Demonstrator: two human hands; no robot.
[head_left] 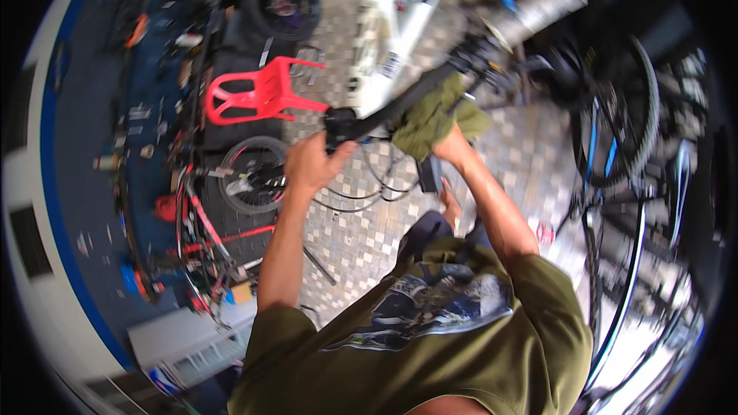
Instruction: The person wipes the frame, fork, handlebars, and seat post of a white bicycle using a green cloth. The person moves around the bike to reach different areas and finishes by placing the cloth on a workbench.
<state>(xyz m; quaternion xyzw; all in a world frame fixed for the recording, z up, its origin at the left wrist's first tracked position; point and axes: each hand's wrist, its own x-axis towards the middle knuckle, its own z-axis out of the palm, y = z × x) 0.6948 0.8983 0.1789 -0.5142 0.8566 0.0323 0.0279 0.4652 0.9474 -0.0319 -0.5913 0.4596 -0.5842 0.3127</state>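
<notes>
My left hand (311,163) is closed at the near-left end of a long black bar (419,96), by a dark fitting (341,124). The fingers on its far side are mostly hidden. My right hand (452,146) grips a crumpled olive-green cloth (430,124), which lies against the bar's underside. Beyond it, the bar runs up and right to a cluster of dark parts (477,54) and a blurred white cylinder (542,11). A white bicycle frame (373,38) stands just behind the bar. Thin black cables (357,204) loop below, between my hands.
A red plastic chair (250,96) lies at the left near a wheel (257,173) and a red-and-black bicycle frame (204,215). Tools cover the dark panel (150,154) along the left. More bicycles, including a large wheel (649,107), line the right. Tiled floor (350,242) lies below.
</notes>
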